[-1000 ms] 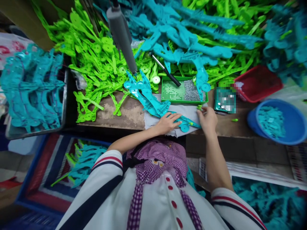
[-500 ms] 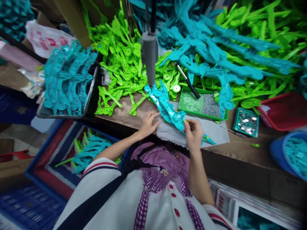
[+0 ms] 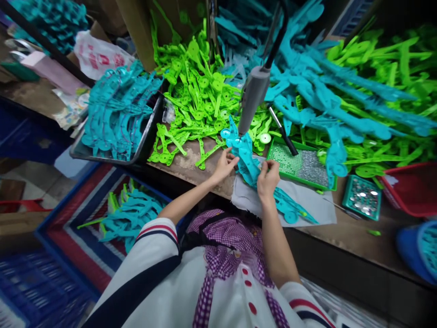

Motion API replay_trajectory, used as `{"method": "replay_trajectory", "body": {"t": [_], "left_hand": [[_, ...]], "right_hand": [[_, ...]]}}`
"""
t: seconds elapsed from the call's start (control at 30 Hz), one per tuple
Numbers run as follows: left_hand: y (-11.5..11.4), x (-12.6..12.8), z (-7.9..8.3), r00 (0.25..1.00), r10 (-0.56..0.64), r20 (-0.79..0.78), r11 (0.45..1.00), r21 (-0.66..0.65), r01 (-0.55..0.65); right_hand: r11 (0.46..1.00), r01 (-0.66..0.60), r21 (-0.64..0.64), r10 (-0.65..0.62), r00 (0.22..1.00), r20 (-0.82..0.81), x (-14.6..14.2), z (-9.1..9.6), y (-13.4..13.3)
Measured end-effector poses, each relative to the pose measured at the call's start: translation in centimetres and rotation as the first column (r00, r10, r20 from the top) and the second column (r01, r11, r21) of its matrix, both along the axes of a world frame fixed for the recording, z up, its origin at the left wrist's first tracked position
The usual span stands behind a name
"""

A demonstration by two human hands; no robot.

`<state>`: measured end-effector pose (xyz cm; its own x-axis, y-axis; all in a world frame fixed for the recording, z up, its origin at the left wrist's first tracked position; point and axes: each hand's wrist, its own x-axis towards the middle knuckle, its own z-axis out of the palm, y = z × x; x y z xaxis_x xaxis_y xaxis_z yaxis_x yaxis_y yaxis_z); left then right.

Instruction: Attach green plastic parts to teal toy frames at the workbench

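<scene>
A long turquoise plastic part lies slantwise on the bench, its lower half over a grey cloth. The tip of a hanging grey electric screwdriver meets its upper end. My left hand is at the part's left edge, fingers stretched out and apart, the fingertips seeming to touch it. Above the part's middle, my right hand has thumb and fingers pinched together. Whatever is between them is too small to make out. The right hand and forearm hide some of the part.
Lime-green plastic arms and turquoise parts are heaped behind. A green tray of small metal pieces bears a black-handled tool. Further right are a teal box and red tray. A dark bin stands left.
My left hand has moved up and right to the part's edge. My right hand has shifted up along the part, fingers still pinched. The camera view has also shifted, and the screwdriver now leans.
</scene>
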<state>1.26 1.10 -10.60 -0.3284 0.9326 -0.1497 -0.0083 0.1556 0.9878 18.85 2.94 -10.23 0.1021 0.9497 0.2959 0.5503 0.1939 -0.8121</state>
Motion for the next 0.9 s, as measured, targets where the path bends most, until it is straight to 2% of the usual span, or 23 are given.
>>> {"method": "replay_trajectory", "body": {"t": [0.1, 0.23, 0.3, 0.4, 0.5, 0.63, 0.7, 0.8, 0.83, 0.9], "left_hand": [[-0.7, 0.4, 1.1, 0.983, 0.035, 0.179, 0.998, -0.05, -0.027], [-2.8, 1.1, 2.3, 0.937, 0.072, 0.342, 0.993, -0.112, -0.036], [-4.2, 1.2, 2.4, 0.927, 0.062, 0.369, 0.992, -0.127, -0.016], [-5.7, 0.8, 2.2, 0.928, 0.055, 0.369, 0.991, -0.132, -0.006], [-6.2, 0.2, 1.8, 0.938, 0.06, 0.342, 0.987, -0.158, -0.006], [-7.4, -0.2, 1.3, 0.977, -0.074, 0.199, 0.984, -0.147, 0.105], [-8.7, -0.4, 1.0, 0.982, -0.118, 0.149, 0.976, -0.162, 0.142], [-10.7, -0.9, 0.6, 0.991, -0.114, 0.076, 0.972, -0.197, 0.127], [-11.2, -1.1, 0.6, 0.992, -0.122, 0.042, 0.969, -0.21, 0.129], [-11.8, -1.4, 0.7, 0.987, -0.158, -0.022, 0.958, -0.247, 0.147]], "right_hand": [[0.998, -0.056, 0.032, 0.058, 0.997, -0.046, 1.6, 0.0, -1.6], [0.996, -0.028, 0.081, 0.032, 0.998, -0.056, 4.4, 0.3, -4.3], [0.992, -0.103, 0.077, 0.105, 0.994, -0.016, 5.6, 0.4, -5.7], [0.956, -0.29, 0.056, 0.287, 0.957, 0.049, 6.4, 0.4, -7.2], [0.925, -0.378, 0.026, 0.376, 0.924, 0.073, 6.6, 0.2, -7.4], [0.938, -0.345, -0.03, 0.346, 0.936, 0.059, 7.0, 0.7, -7.3], [0.953, -0.301, -0.04, 0.302, 0.952, 0.048, 7.3, 1.9, -7.8], [0.956, -0.293, -0.02, 0.293, 0.955, 0.034, 7.1, 4.6, -9.2], [0.943, -0.331, -0.013, 0.332, 0.943, 0.025, 6.6, 5.3, -9.4], [0.879, -0.477, -0.005, 0.477, 0.879, 0.008, 4.9, 5.9, -9.1]]}}
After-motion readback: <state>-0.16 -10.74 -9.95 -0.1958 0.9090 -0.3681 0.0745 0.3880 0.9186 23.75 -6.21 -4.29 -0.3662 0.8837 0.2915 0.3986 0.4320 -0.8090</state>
